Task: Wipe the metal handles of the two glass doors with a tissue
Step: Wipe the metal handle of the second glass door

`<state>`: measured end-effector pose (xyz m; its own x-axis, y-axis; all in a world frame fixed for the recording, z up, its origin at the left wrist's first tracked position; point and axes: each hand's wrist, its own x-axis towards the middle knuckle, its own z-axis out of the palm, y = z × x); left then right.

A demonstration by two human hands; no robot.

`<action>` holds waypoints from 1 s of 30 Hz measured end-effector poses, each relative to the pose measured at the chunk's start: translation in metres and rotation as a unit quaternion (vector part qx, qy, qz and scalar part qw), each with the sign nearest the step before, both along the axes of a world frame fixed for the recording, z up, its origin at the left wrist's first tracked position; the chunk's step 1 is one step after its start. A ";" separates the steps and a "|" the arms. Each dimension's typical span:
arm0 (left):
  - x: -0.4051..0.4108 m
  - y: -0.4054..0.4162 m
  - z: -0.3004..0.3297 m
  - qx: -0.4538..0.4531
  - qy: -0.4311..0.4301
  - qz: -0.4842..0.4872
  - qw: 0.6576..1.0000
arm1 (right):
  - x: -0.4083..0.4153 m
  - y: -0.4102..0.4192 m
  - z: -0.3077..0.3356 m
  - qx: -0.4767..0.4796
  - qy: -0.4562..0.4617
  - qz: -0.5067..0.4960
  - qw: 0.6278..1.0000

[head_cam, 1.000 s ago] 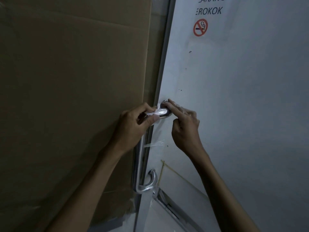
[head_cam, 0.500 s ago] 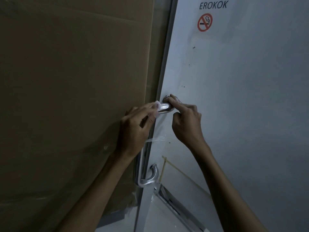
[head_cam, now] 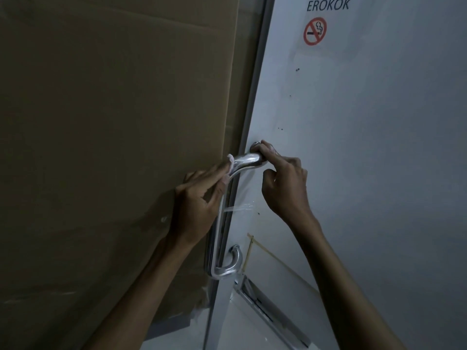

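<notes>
Now both hands work at the top bend of the metal handle (head_cam: pixel 228 213), a curved steel bar fixed to the edge of the pale door (head_cam: pixel 353 173), which fills the space right of the handle. The left hand (head_cam: pixel 199 200) sits just left of the handle's upper curve, fingers curled, pinching a white tissue (head_cam: pixel 230 161) against the bar where it turns from its flat top arm down into the long upright part. A corner of the tissue sticks out above the fingertips, touching the metal. The right hand (head_cam: pixel 283 183) is on the other side of the handle, at the mounting point on the door; its forefinger lies stretched along the top arm, pressing on it, while the other fingers are folded loosely and the thumb hangs clear below. A strip of clear tape (head_cam: pixel 240 207) crosses the door edge just beside the upright bar, below both hands. Left of the handle stands a big sheet of brown cardboard (head_cam: pixel 113 147). High above the handle on the door is a no-smoking sign (head_cam: pixel 315 31).

Compared with half a second ago, the left hand and tissue have slid leftward and down off the top arm toward the bend, baring more shiny metal between the two hands; the right hand has kept its place at the mount.
</notes>
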<state>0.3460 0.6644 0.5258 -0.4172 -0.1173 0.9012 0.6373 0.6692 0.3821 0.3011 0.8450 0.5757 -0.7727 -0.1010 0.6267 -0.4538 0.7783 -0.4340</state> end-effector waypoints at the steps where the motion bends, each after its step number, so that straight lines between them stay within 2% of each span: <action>1: 0.002 0.000 0.001 -0.012 0.004 -0.001 1.000 | 0.000 0.000 0.000 0.000 0.002 0.000 1.000; 5: 0.005 -0.002 0.003 0.082 -0.063 0.008 0.995 | 0.001 0.000 -0.001 0.001 0.002 -0.002 1.000; 7: 0.003 -0.001 0.004 0.109 -0.064 -0.001 0.992 | 0.002 0.001 -0.001 0.001 0.002 0.001 1.000; 12: -0.005 0.002 0.003 0.016 -0.002 0.061 0.998 | 0.002 0.000 0.000 0.003 0.005 -0.001 1.000; 15: -0.004 0.006 0.006 0.029 0.000 0.032 0.999 | 0.002 -0.001 0.000 0.007 0.008 -0.006 1.000; 18: -0.001 0.005 0.004 -0.003 -0.007 0.014 1.000 | 0.001 0.000 -0.001 0.012 0.012 -0.005 1.000; 22: -0.001 -0.004 0.000 0.033 -0.063 0.004 0.997 | 0.001 0.000 -0.002 0.010 0.010 -0.005 1.000; 26: 0.005 0.002 0.000 0.006 -0.038 -0.006 0.999 | 0.000 0.000 -0.003 0.007 0.014 -0.002 1.000; 30: 0.005 0.004 -0.002 0.076 -0.095 -0.036 0.992 | 0.001 0.000 -0.004 0.000 0.013 0.004 1.000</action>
<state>0.3514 0.6681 0.5242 -0.5893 -0.2102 0.7801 0.5880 0.5505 0.5926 0.3022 0.8453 0.5720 -0.7548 -0.1082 0.6470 -0.4720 0.7745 -0.4211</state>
